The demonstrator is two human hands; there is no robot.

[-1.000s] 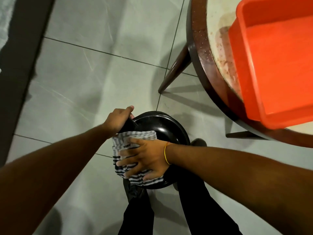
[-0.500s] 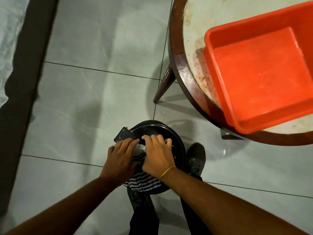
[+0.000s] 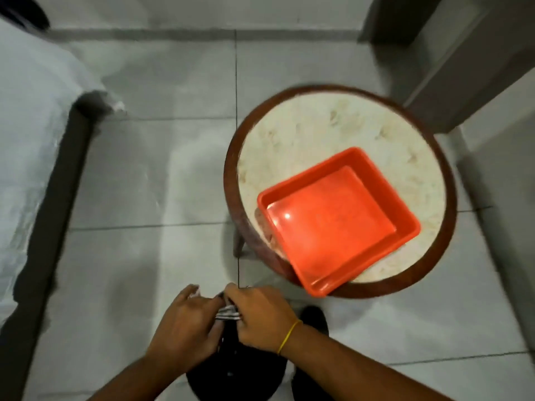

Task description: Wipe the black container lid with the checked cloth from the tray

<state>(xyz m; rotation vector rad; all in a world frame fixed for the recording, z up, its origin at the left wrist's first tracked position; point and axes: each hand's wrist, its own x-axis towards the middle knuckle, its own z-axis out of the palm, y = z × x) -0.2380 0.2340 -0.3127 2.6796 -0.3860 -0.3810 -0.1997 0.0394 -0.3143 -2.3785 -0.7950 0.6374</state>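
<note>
My left hand (image 3: 185,325) and my right hand (image 3: 260,314) meet low in the middle of the view, both closed on the bunched checked cloth (image 3: 227,312), of which only a small striped patch shows between the fingers. Under the hands lies something black (image 3: 231,369); whether it is the container lid or my dark trousers I cannot tell. The orange tray (image 3: 338,221) sits on the round table to the right, with nothing in it.
The round table (image 3: 318,131) has a pale top and a dark wooden rim, with one leg (image 3: 238,244) showing at its left. A white-covered bed with a dark frame (image 3: 58,198) runs along the left. Grey tiled floor lies between. My black shoe (image 3: 314,316) is below the table.
The view has swung up and back, so the whole table and tray now show. My hands have gathered the cloth into a bunch; the lid's shiny surface is no longer visible.
</note>
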